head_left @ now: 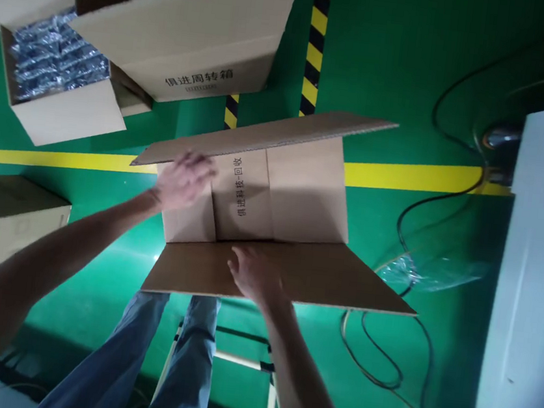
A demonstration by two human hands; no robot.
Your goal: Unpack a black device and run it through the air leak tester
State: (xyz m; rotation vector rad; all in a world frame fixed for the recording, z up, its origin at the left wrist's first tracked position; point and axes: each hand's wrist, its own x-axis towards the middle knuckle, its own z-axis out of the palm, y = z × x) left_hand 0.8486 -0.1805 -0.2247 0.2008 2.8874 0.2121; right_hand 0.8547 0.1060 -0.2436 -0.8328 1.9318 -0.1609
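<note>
Head view: looking down at a cardboard box point(273, 197) resting on the person's lap above a green floor point(406, 62).
Left hand point(183, 181): lying with fingers spread loosely against the box's left inner flap point(192, 218), gripping nothing; the hand is blurring slightly.
Right hand point(254, 274): pressing flat, fingers apart, on the near flap point(322, 278), clamping nothing.
Box position: sitting between both forearms, its far flap point(270, 135) standing out over the yellow floor line point(413, 174), and the printed inner panels facing up.
Risk, as judged: the box is balancing on the knees only, so an uneven push on one flap could be tipping it off toward the floor; the near flap could also be springing back if the palm lifts.
Second risk: the black cable point(393, 349) is looping close to the box's right edge and could be snagging a falling carton.
Count, boxes: four in view, namely the one in hand, an open carton of silvery packets point(57, 61), a printed carton point(206, 46) beside it, and a closed one point(4, 226) at left.
Count, hands: two.
Count, hazard-striped tapes: three visible.
</note>
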